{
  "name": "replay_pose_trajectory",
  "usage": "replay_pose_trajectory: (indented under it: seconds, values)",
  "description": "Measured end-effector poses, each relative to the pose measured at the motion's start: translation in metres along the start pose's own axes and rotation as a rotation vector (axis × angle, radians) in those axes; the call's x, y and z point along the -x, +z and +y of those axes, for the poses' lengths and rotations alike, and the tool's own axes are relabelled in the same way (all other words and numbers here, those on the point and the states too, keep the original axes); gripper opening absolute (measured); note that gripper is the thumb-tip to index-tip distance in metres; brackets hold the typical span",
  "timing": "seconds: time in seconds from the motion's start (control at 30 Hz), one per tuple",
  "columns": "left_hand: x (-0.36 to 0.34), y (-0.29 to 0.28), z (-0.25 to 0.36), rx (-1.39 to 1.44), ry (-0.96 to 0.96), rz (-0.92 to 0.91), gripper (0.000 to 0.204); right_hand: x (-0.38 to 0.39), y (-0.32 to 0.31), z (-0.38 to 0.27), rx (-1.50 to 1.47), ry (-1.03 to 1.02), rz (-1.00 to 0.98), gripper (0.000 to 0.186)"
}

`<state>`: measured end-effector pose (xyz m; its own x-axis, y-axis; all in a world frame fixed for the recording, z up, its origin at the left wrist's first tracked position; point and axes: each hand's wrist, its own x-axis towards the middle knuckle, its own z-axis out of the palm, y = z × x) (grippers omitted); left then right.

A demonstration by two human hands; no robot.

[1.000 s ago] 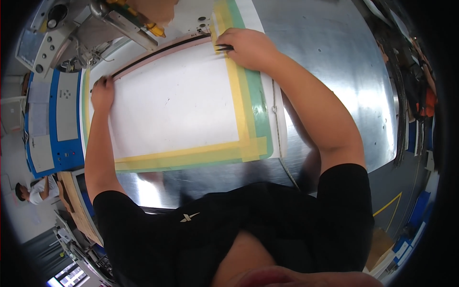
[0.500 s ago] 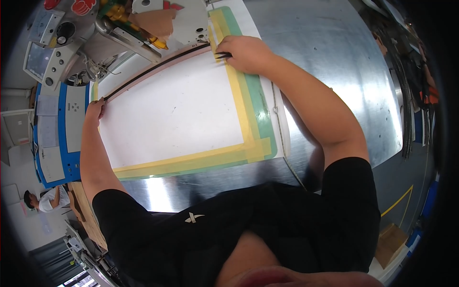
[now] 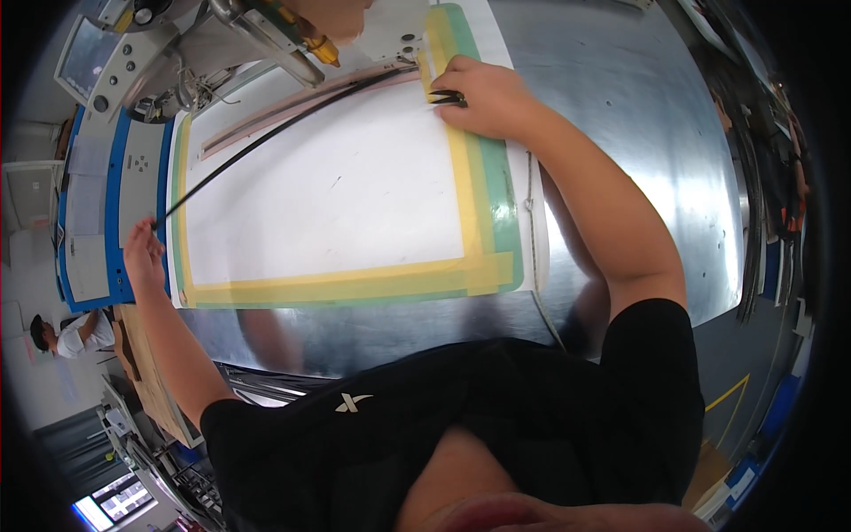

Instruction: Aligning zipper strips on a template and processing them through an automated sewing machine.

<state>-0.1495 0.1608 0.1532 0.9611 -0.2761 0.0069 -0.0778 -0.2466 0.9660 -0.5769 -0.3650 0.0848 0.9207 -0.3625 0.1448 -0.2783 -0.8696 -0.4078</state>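
A long thin black strip (image 3: pixel 270 136) stretches slantwise from my left hand (image 3: pixel 144 253) to the far right of a white work sheet. My left hand, beyond the sheet's left border, pinches the strip's near end. Its far end lies close to my right hand (image 3: pixel 486 96), which is wrapped round small black snips (image 3: pixel 448 97) with two pointed tips apart. The snips are over the yellow tape (image 3: pixel 459 213) bordering the white sheet (image 3: pixel 328 213). A narrow pinkish slotted channel (image 3: pixel 239 135) lies along the sheet's far side, partly bared beside the strip.
A machine head with a yellow nozzle (image 3: pixel 324 51) and metal arm hangs beyond the channel. A blue-and-white cabinet (image 3: pixel 133 191) stands at the left. A shiny metal tabletop (image 3: pixel 620 115) extends right, with a cord (image 3: pixel 530 213) alongside the sheet. Farther left is another person (image 3: pixel 75 335).
My left hand has moved left and nearer to me, drawing the strip's left end out of the channel. My right hand has shifted slightly to the right in the view, still with the snips.
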Motion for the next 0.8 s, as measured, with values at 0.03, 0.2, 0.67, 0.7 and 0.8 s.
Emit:
replay_pose_trajectory:
  seconds: [0.03,0.2,0.67,0.7,0.8]
  values:
    - [0.018,-0.012,-0.018,0.014,-0.045,-0.013,0.017,0.000,-0.001,-0.003,0.019,0.025,-0.014,0.037]
    - [0.101,-0.063,-0.091,0.126,-0.237,-0.013,0.013,-0.002,-0.001,-0.018,0.035,-0.003,0.064,0.035]
    - [0.159,-0.077,-0.109,0.217,-0.235,0.012,0.016,-0.049,0.039,-0.063,0.339,-0.146,0.082,0.020]
    - [0.159,-0.075,-0.109,0.209,-0.227,0.029,0.017,-0.048,0.038,-0.062,0.354,-0.130,0.061,0.018]
    - [0.157,-0.063,-0.108,-0.031,-0.189,0.069,0.022,-0.035,0.030,-0.054,0.233,-0.063,0.094,0.021]
